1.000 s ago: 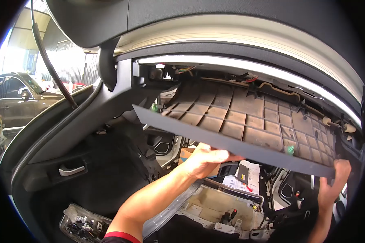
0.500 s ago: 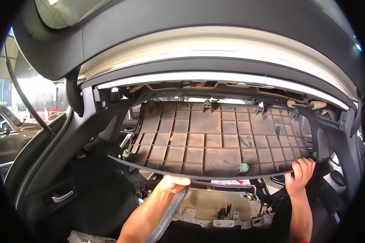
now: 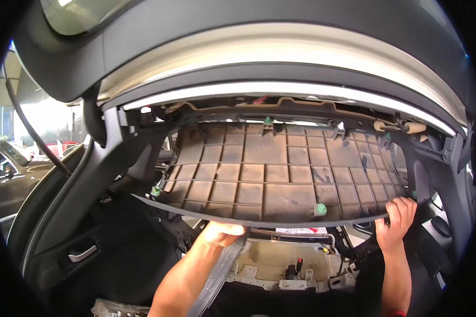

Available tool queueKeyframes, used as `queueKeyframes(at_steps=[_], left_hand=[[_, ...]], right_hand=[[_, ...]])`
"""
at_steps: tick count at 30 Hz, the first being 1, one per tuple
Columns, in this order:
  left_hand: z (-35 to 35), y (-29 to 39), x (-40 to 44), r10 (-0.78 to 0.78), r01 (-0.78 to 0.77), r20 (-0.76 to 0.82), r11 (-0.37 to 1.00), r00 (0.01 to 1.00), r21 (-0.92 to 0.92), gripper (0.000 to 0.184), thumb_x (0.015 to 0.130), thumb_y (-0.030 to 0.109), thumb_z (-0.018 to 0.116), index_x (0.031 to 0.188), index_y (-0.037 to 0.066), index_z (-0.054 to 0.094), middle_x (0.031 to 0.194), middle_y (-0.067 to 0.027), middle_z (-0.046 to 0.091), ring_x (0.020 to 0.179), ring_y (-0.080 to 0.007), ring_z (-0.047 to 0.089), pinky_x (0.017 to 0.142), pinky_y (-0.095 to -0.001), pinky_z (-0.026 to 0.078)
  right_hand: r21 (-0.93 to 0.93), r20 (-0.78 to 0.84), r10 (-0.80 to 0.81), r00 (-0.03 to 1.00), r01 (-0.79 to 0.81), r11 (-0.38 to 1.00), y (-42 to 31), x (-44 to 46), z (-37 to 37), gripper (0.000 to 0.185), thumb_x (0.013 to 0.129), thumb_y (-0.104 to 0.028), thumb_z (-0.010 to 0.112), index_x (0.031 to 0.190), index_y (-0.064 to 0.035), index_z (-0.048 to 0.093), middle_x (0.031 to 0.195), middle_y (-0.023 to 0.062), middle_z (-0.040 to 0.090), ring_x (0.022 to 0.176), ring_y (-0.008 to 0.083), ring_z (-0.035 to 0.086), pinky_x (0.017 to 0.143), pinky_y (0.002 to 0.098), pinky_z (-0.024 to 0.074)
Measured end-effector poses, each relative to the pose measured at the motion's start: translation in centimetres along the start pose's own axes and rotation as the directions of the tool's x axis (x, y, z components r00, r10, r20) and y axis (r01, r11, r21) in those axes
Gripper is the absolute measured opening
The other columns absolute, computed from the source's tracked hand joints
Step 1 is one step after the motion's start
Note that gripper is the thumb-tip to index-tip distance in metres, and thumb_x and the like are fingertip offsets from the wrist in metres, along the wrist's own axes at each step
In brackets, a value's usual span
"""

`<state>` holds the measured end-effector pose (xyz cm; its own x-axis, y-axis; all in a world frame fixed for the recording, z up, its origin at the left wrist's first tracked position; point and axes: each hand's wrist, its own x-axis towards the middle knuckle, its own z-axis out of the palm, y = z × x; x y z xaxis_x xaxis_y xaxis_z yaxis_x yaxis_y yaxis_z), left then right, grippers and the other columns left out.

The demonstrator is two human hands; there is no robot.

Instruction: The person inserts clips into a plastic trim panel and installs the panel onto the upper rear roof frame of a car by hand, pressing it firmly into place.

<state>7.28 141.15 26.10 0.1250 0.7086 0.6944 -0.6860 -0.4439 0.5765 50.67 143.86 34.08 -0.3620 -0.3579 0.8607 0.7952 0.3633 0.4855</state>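
A large plastic car trim panel (image 3: pixel 243 174) spans the opening at the rear of the car, its dusty, ribbed inner side facing me. Along its edges sit green clips (image 3: pixel 321 209) and one white clip (image 3: pixel 340 127). My left hand (image 3: pixel 225 233) grips the near lower edge left of the middle, its fingers partly hidden behind the panel. At the right end of that edge, my right hand (image 3: pixel 396 222) has its fingers curled over the rim. The far edge of the panel lies just below the raised tailgate (image 3: pixel 296 87) in view.
Below the panel is a bare metal sill with a latch (image 3: pixel 296 272). A grey strip (image 3: pixel 217 280) lies beside my left forearm. Dark side trim with a handle (image 3: pixel 83 253) lines the left. Another car (image 3: pixel 16 174) stands outside at left.
The panel and both hands sit slightly higher in view, and the panel's left end has shifted a little left. The tailgate also appears higher as the view moved. Both hands keep hold.
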Motion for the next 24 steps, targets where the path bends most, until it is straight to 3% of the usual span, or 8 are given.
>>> queueKeyframes(at_steps=[3,4,10,15,16,19,20,24], left_hand=[[0.4,0.7,0.6,0.042,-0.043,0.099,0.999,0.994,0.01,0.074,0.059,0.008,0.086,0.129,0.007,0.066,0.13,-0.0123,0.068,0.126,-0.0364,0.058,0.104,-0.0555,0.046],[2.6,1.3,0.6,0.055,-0.055,0.0,0.997,0.998,0.063,0.077,0.059,0.014,0.087,0.132,0.008,0.064,0.13,-0.0127,0.067,0.124,-0.0374,0.059,0.101,-0.0563,0.048],[4.1,2.4,1.4,0.062,-0.08,0.128,0.986,0.99,0.148,0.078,0.067,0.024,0.085,0.139,0.011,0.06,0.133,-0.0121,0.065,0.126,-0.0394,0.059,0.104,-0.0632,0.047],[5.9,3.0,1.0,0.096,-0.123,0.181,0.982,0.979,0.146,0.052,0.069,0.023,0.083,0.119,0.012,0.073,0.128,-0.0112,0.069,0.124,-0.0391,0.06,0.102,-0.0646,0.05],[5.9,2.8,1.0,0.109,-0.133,0.158,0.98,0.981,0.15,0.052,0.07,0.024,0.082,0.12,0.014,0.073,0.128,-0.0099,0.069,0.125,-0.0378,0.059,0.101,-0.0627,0.051],[4.8,2.6,1.1,0.129,-0.152,0.149,0.976,0.98,0.158,0.052,0.077,0.032,0.085,0.123,0.015,0.07,0.132,-0.0095,0.066,0.131,-0.0323,0.055,0.104,-0.0602,0.051],[4.7,2.6,1.0,0.13,-0.157,0.176,0.977,0.976,0.145,0.049,0.079,0.03,0.085,0.123,0.014,0.07,0.133,-0.0102,0.065,0.132,-0.032,0.055,0.105,-0.0602,0.05],[4.1,2.6,1.1,0.125,-0.148,0.189,0.983,0.974,0.112,0.049,0.079,0.027,0.084,0.123,0.009,0.07,0.134,-0.0123,0.064,0.133,-0.0328,0.054,0.107,-0.0594,0.049]], right_hand=[[0.019,-0.01,0.0,1.0,0.0,1.0,0.0,0.7,-0.4,0.039,0.068,-0.001,0.069,0.105,-0.0044,0.058,0.101,0.013,0.062,0.09,0.0348,0.06,0.082,0.0514,0.0461],[0.024,-0.014,0.001,1.0,-0.001,1.0,0.0,0.9,-0.7,0.041,0.066,-0.002,0.07,0.105,-0.0046,0.06,0.1,0.0127,0.062,0.09,0.0345,0.061,0.081,0.0506,0.0462],[0.013,-0.048,-0.001,0.999,0.002,1.0,-0.2,1.8,-2.0,0.05,0.06,-0.007,0.076,0.108,-0.0058,0.063,0.098,0.0108,0.063,0.086,0.0318,0.061,0.079,0.0465,0.0467],[-0.039,0.009,0.005,1.0,-0.005,0.999,0.0,2.5,-3.4,0.059,0.054,-0.016,0.08,0.111,-0.0091,0.067,0.103,0.0091,0.064,0.09,0.0302,0.061,0.078,0.0466,0.0459],[-0.044,0.006,0.002,1.0,-0.001,0.999,0.1,2.9,-3.7,0.046,0.057,-0.016,0.077,0.101,-0.0062,0.068,0.099,0.0105,0.065,0.088,0.0318,0.062,0.078,0.0459,0.0476],[-0.013,0.006,0.008,1.0,-0.007,1.0,0.6,2.9,-3.9,0.051,0.055,-0.022,0.078,0.104,-0.0099,0.07,0.101,0.0082,0.065,0.089,0.029,0.063,0.079,0.0457,0.0474],[-0.012,0.005,0.031,1.0,-0.031,0.999,0.4,3.0,-3.9,0.045,0.064,-0.02,0.075,0.108,-0.0143,0.069,0.101,0.002,0.063,0.092,0.0227,0.061,0.083,0.0419,0.0455],[-0.029,-0.046,0.011,0.999,-0.012,0.999,0.5,3.0,-3.4,0.031,0.077,-0.018,0.07,0.107,-0.0151,0.068,0.097,-0.0004,0.062,0.086,0.0182,0.06,0.082,0.0387,0.0461]])
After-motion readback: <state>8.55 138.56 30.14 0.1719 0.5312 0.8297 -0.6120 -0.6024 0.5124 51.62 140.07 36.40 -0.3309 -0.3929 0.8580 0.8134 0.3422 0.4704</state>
